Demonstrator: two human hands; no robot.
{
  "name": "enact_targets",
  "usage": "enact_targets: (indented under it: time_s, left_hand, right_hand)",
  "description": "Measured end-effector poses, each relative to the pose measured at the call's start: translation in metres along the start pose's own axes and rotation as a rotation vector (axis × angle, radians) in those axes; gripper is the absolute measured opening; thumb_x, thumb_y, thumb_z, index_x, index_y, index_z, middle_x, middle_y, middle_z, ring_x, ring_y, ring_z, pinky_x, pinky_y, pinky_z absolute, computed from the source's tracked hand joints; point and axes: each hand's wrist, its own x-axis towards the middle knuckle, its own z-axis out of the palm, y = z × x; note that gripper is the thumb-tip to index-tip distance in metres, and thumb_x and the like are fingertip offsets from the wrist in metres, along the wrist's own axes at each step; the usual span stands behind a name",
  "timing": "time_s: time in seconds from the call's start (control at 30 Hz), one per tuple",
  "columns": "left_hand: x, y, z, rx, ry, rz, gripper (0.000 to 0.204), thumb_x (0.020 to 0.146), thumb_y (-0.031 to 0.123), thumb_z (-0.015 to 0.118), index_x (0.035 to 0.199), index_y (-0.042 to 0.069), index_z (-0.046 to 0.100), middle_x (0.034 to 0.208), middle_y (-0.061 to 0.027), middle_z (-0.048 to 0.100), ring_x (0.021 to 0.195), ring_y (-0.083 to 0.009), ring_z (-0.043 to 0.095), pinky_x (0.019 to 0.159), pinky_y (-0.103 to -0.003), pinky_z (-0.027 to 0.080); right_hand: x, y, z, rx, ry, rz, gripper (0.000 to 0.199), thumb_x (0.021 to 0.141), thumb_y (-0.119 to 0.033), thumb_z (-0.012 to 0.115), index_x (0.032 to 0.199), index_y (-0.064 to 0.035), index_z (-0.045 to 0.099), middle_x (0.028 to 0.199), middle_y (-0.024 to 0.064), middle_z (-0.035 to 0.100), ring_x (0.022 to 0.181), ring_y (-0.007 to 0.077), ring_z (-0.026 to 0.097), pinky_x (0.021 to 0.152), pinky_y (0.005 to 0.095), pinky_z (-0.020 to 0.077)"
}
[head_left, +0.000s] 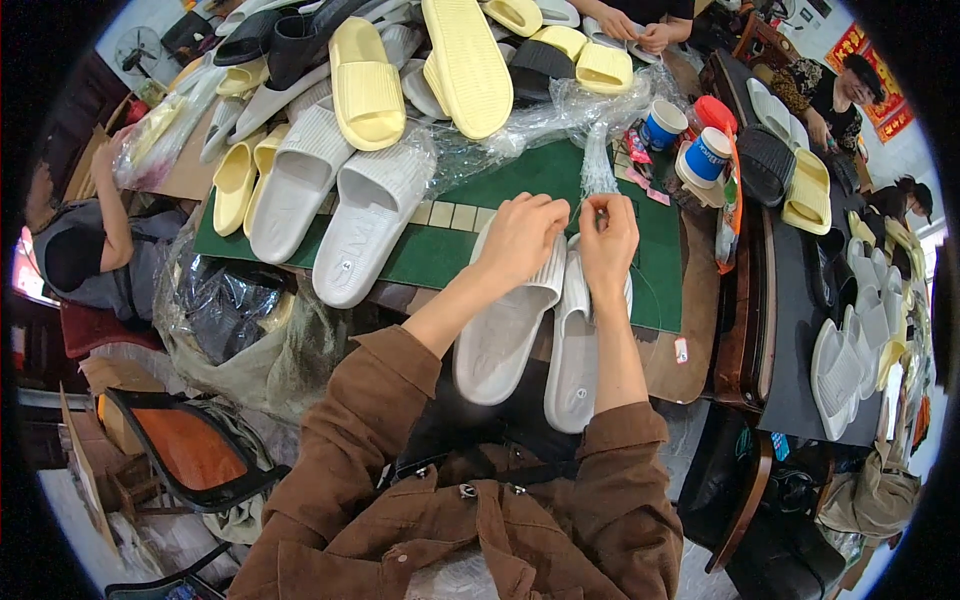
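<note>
A pair of light grey slide slippers hangs over the near table edge, toes under my hands: the left slipper and the narrower-looking right slipper. Above their straps my left hand is closed in a pinch. Close beside it, my right hand pinches too, fingertips pointing up. What the fingers hold is too small to make out; a thin pale strand curves near my right hand. Just beyond lies a bundle of white strands. Left of my hands sits another grey slipper pair, beside yellow slippers.
Slippers and clear plastic wrap pile up along the far side of the green mat. Blue-and-white cups stand at the right. More slippers cover a dark table there. Other people work around; an orange chair stands left.
</note>
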Motion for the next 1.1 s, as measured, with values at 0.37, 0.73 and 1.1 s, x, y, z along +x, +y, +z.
enact_targets:
  time_s: [0.37, 0.73, 1.1]
  left_hand:
    - [-0.008, 0.001, -0.007, -0.204, -0.081, -0.074, 0.006, 0.07, 0.004, 0.059, 0.074, 0.002, 0.056, 0.074, -0.0101, 0.055, 0.072, -0.03, 0.055, 0.063, -0.04, 0.044]
    - [-0.001, 0.0, -0.007, -0.233, -0.151, -0.104, 0.01, 0.075, 0.007, 0.06, 0.083, 0.001, 0.06, 0.079, -0.012, 0.059, 0.075, -0.0252, 0.06, 0.07, -0.034, 0.048]
    - [0.025, -0.014, 0.006, -0.634, -0.002, -0.352, 0.021, 0.089, 0.018, 0.059, 0.099, -0.001, 0.062, 0.088, -0.0055, 0.065, 0.082, -0.0112, 0.059, 0.074, -0.026, 0.047]
  right_hand:
    - [-0.002, 0.001, 0.001, 0.004, 0.088, 0.057, 0.004, 0.08, -0.003, 0.062, 0.082, -0.0018, 0.058, 0.079, 0.0094, 0.056, 0.069, 0.0218, 0.056, 0.059, 0.0322, 0.0436]
    - [0.0, 0.001, 0.001, 0.001, 0.1, 0.065, 0.005, 0.08, -0.003, 0.062, 0.083, -0.0019, 0.059, 0.079, 0.0088, 0.056, 0.067, 0.0212, 0.055, 0.058, 0.0315, 0.0428]
    - [-0.001, -0.012, -0.003, 0.115, -0.077, -0.066, 0.008, 0.078, -0.001, 0.065, 0.085, -0.0026, 0.063, 0.076, 0.0079, 0.056, 0.059, 0.0192, 0.051, 0.054, 0.03, 0.0402]
